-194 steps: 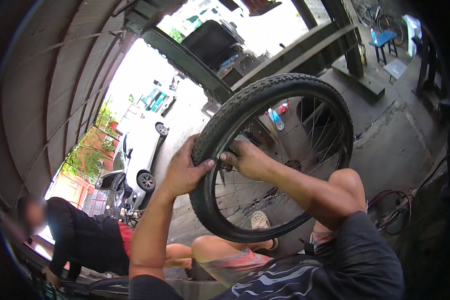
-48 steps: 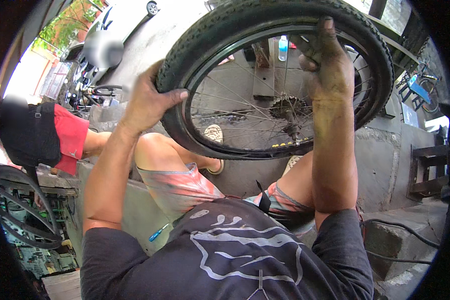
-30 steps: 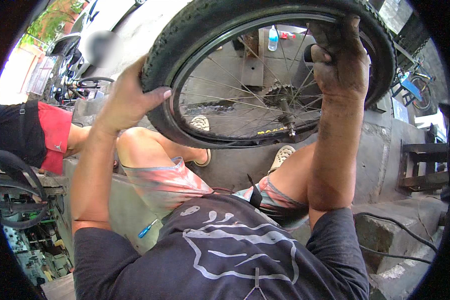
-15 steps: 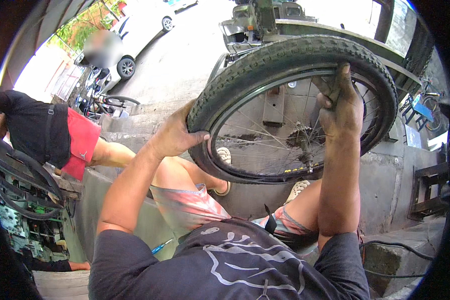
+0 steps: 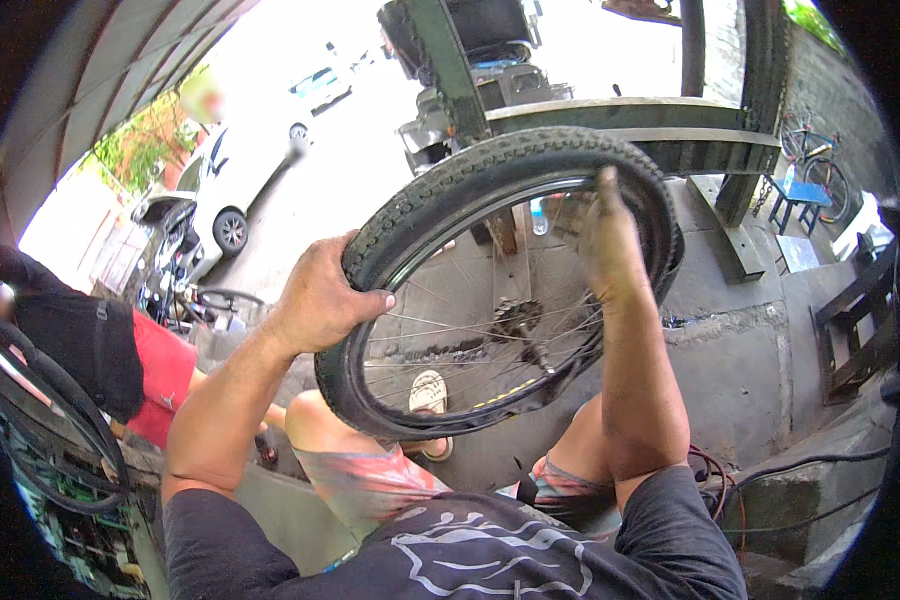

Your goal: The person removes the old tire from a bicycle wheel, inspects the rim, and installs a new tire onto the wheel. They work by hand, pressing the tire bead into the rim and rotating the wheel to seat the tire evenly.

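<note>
I hold up a bicycle wheel [image 5: 450, 335] with a black knobby tyre [image 5: 470, 170], tilted over my knees. My left hand [image 5: 325, 295] is closed round the tyre on its left side, thumb over the inner edge. My right hand [image 5: 610, 245] is at the right side of the rim; its fingers are smeared by motion, so their grip is unclear. Thin spokes run to a hub with a dark sprocket cluster [image 5: 517, 322]. Along the lower right, the tyre's edge looks uneven against the rim.
A person in red shorts [image 5: 162, 375] is at the left, near black tyres [image 5: 65, 400]. A dark metal frame [image 5: 630, 120] stands ahead, with a clear bottle [image 5: 539, 217] behind the wheel. At the right are a blue stool [image 5: 802, 195] and a black cable [image 5: 810, 462].
The wheel has shifted left and lower in the view, still in my left hand. My right hand's fingers have changed position at the rim. The view has tilted up, showing more background.
</note>
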`<control>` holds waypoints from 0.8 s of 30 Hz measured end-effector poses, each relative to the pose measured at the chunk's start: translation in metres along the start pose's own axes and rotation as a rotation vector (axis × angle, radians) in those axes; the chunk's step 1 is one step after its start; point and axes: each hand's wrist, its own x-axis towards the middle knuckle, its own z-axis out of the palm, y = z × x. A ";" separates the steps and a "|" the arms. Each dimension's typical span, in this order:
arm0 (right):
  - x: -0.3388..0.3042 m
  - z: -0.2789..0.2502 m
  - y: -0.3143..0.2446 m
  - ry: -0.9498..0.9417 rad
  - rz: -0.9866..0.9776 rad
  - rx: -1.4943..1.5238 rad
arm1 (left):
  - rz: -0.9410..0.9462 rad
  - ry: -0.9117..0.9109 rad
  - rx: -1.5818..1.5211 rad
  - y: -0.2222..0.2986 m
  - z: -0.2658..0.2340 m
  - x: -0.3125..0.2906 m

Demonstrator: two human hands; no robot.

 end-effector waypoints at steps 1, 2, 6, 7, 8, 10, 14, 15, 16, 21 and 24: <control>0.011 -0.011 0.011 0.045 -0.006 -0.230 | 0.007 -0.013 0.031 0.007 -0.006 0.006; 0.017 -0.018 0.018 0.093 -0.004 -0.460 | 0.008 -0.027 0.061 0.011 -0.010 0.010; -0.057 0.040 -0.046 -0.080 0.041 -1.502 | 0.016 -0.013 0.192 0.008 -0.020 0.012; -0.060 0.048 -0.041 -0.218 0.072 -1.377 | -0.027 -0.042 0.253 0.011 -0.021 0.015; -0.063 0.059 -0.034 -0.356 0.101 -1.246 | -0.037 -0.040 0.259 0.013 -0.021 0.017; -0.060 0.063 0.033 -0.342 -0.249 -0.766 | -0.028 -0.055 0.254 0.020 -0.013 0.027; -0.051 0.106 0.090 -0.308 -0.220 -0.081 | -0.031 -0.011 0.246 0.010 -0.005 0.019; -0.046 0.108 0.090 -0.363 -0.087 0.288 | -0.025 -0.009 0.248 0.011 -0.004 0.018; -0.042 0.106 0.091 -0.364 -0.063 0.269 | -0.020 -0.006 0.250 0.011 -0.003 0.018; -0.045 0.104 0.075 -0.275 0.063 0.159 | -0.052 -0.049 0.281 0.022 0.003 0.023; -0.047 0.101 0.071 -0.309 0.111 0.185 | 0.009 -0.086 0.340 0.012 0.001 0.028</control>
